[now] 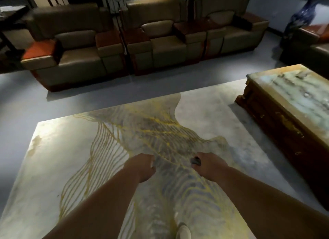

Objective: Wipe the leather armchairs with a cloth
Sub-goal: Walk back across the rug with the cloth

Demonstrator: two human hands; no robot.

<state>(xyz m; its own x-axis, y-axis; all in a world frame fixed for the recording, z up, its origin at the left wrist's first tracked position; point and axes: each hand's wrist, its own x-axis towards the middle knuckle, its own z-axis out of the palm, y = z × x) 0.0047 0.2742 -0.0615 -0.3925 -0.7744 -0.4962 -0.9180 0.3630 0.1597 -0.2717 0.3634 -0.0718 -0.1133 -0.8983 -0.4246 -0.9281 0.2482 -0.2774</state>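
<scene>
Both bare arms are reaching forward over a pale yellow-lined rug point(74, 149), the right hand point(207, 165) gripping a small dark grey cloth point(195, 161), the left hand point(144, 165) curling emptily, with three tan leather armchairs point(160, 43) standing well beyond them.

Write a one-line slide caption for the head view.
Right hand gripping a dark cloth, left hand curled, above a patterned rug facing three leather armchairs.

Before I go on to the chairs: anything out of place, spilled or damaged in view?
Nothing stands out. The three armchairs stand in a straight row, the rug lies flat, and the right hand grips a small dark wad, probably the cloth.
</scene>
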